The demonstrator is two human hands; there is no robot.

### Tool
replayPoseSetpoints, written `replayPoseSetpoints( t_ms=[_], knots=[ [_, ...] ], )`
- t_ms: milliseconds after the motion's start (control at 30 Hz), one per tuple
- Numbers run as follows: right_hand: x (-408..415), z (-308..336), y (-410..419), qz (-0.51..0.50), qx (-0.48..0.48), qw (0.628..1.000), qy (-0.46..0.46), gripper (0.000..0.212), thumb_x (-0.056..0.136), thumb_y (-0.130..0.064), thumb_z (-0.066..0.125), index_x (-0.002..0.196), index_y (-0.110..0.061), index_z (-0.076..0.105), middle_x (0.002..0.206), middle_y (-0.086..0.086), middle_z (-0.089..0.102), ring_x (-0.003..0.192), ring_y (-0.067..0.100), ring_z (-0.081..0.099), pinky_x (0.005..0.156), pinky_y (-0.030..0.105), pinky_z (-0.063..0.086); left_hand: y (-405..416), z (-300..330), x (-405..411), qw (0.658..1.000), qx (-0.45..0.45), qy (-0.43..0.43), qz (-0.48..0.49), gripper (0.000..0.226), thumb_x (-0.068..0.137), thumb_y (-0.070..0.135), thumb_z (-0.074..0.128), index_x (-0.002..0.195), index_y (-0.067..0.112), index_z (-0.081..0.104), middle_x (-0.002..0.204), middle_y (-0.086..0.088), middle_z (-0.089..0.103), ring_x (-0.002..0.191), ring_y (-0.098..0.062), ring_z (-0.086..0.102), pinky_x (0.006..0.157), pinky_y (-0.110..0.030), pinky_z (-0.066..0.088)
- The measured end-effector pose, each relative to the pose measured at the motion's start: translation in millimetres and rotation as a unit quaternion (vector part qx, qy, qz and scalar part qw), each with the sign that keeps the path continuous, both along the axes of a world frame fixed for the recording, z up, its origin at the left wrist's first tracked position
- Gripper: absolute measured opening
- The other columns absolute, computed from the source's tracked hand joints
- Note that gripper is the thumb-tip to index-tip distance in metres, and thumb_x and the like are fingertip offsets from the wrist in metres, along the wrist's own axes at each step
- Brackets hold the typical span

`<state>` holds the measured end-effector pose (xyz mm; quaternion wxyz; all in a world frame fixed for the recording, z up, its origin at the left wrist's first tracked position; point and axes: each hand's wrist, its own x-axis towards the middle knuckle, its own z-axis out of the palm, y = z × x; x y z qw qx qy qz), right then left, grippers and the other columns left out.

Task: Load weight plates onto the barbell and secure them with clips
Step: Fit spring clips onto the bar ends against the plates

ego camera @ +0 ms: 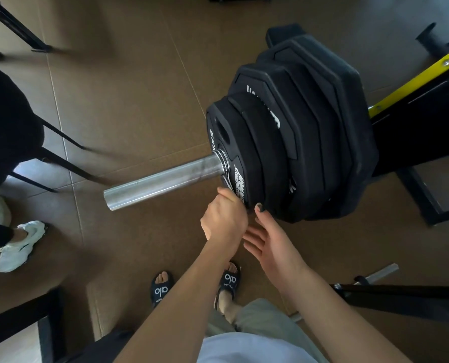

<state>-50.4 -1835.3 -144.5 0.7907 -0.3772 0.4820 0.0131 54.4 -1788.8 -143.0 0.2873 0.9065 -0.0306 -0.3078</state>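
A steel barbell sleeve (163, 182) sticks out toward the lower left, carrying several black weight plates (296, 142) stacked from small in front to large behind. A metal spring clip (227, 176) sits on the sleeve tight against the front plate, its handles pointing down. My left hand (224, 216) grips those handles from below, fingers curled round them. My right hand (270, 239) is beside it with straight fingers, one fingertip touching the lower rim of the plates.
A yellow and black rack frame (414, 82) holds the bar at the right. Another person's white shoes (19, 244) and dark legs stand at the left near black metal legs (61, 158). A second bar end (380, 275) lies low right. My sandalled feet (163, 286) are below.
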Motion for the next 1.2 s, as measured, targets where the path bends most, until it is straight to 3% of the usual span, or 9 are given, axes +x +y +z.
replayPoseSetpoints(
  t_ms=[67, 167, 400, 567, 767, 900, 967, 1100, 1200],
  knots=[
    [2.1, 1.0, -0.2, 0.000, -0.010, 1.000, -0.001, 0.076, 0.061, -0.069, 0.083, 0.123, -0.027, 0.069, 0.129, 0.003, 0.072, 0.122, 0.019, 0.068, 0.117, 0.043, 0.043, 0.3, -1.8, 1.2, 1.000, 0.011, 0.003, -0.004, 0.042, 0.109, 0.021, 0.016, 0.109, 0.012, 0.057, 0.116, -0.015, 0.071, 0.111, -0.036, 0.065, 0.086, -0.040, 0.042],
    [3.4, 6.0, -1.6, 0.009, -0.028, 1.000, -0.008, 0.082, 0.060, -0.074, 0.084, 0.126, -0.027, 0.071, 0.132, 0.003, 0.071, 0.123, 0.018, 0.067, 0.116, 0.041, 0.043, 0.1, -2.4, 3.3, 0.999, 0.025, 0.011, -0.039, 0.048, 0.107, 0.018, 0.022, 0.151, 0.004, 0.037, 0.131, -0.014, 0.065, 0.121, -0.036, 0.060, 0.085, -0.041, 0.040],
    [-1.8, 13.5, 3.2, 0.000, -0.056, 0.998, -0.028, 0.059, 0.067, -0.070, 0.083, 0.111, -0.035, 0.064, 0.131, 0.002, 0.068, 0.122, 0.018, 0.065, 0.116, 0.043, 0.043, 2.1, 2.9, 9.0, 0.994, -0.050, 0.100, 0.016, 0.059, 0.104, 0.027, 0.013, 0.151, 0.004, 0.041, 0.142, -0.019, 0.058, 0.131, -0.038, 0.054, 0.103, -0.042, 0.043],
    [-2.5, 11.0, 6.2, -0.003, -0.146, 0.989, -0.026, 0.110, 0.042, -0.093, 0.077, 0.133, -0.034, 0.062, 0.137, -0.009, 0.064, 0.129, 0.015, 0.059, 0.118, 0.046, 0.040, 10.3, -11.4, 19.6, 0.954, -0.176, 0.219, 0.108, 0.069, 0.095, 0.050, 0.018, 0.131, 0.010, 0.061, 0.133, -0.017, 0.066, 0.125, -0.035, 0.061, 0.110, -0.052, 0.046],
    [16.9, 26.0, 15.3, -0.076, -0.030, 0.992, -0.094, 0.121, 0.042, -0.079, 0.089, 0.145, -0.028, 0.050, 0.142, -0.003, 0.061, 0.130, 0.016, 0.058, 0.114, 0.037, 0.043, 25.9, 18.6, 37.4, 0.860, -0.380, 0.304, 0.151, 0.054, 0.102, 0.063, 0.043, 0.116, 0.020, 0.071, 0.103, -0.005, 0.079, 0.091, -0.015, 0.075, 0.089, -0.039, 0.053],
    [30.3, 15.9, 18.1, -0.097, -0.052, 0.991, -0.076, 0.146, 0.035, -0.083, 0.088, 0.160, -0.030, 0.035, 0.155, -0.005, 0.051, 0.140, 0.018, 0.050, 0.120, 0.043, 0.037, 20.4, 22.6, 35.8, 0.831, -0.391, 0.381, 0.103, 0.071, 0.092, 0.072, 0.056, 0.139, 0.019, 0.063, 0.129, -0.005, 0.072, 0.121, -0.023, 0.069, 0.113, -0.047, 0.044],
    [35.7, 15.9, 15.5, -0.093, -0.073, 0.991, -0.066, 0.131, 0.049, -0.076, 0.090, 0.158, -0.025, 0.038, 0.151, -0.005, 0.056, 0.138, 0.018, 0.053, 0.121, 0.046, 0.038, 18.4, 17.8, 37.0, 0.821, -0.400, 0.393, 0.107, 0.079, 0.088, 0.075, 0.057, 0.146, 0.021, 0.058, 0.137, -0.006, 0.068, 0.127, -0.025, 0.065, 0.118, -0.051, 0.039],
    [36.2, 7.6, 5.4, -0.134, -0.080, 0.984, -0.083, 0.044, 0.083, -0.023, 0.084, 0.121, -0.023, 0.061, 0.115, -0.011, 0.070, 0.118, 0.013, 0.066, 0.109, 0.031, 0.046, 14.5, 6.4, 35.6, 0.797, -0.421, 0.418, 0.115, 0.079, 0.091, 0.076, 0.054, 0.148, 0.021, 0.056, 0.144, -0.008, 0.063, 0.132, -0.029, 0.060, 0.120, -0.051, 0.036],
    [40.4, 1.8, 0.5, -0.139, -0.102, 0.982, -0.073, 0.066, 0.068, -0.037, 0.095, 0.124, -0.015, 0.068, 0.127, 0.003, 0.073, 0.118, 0.013, 0.069, 0.114, 0.036, 0.047, 9.5, 4.0, 37.5, 0.783, -0.427, 0.432, 0.130, 0.080, 0.089, 0.078, 0.055, 0.147, 0.022, 0.057, 0.143, -0.008, 0.064, 0.131, -0.029, 0.061, 0.119, -0.052, 0.037]
  ],
)
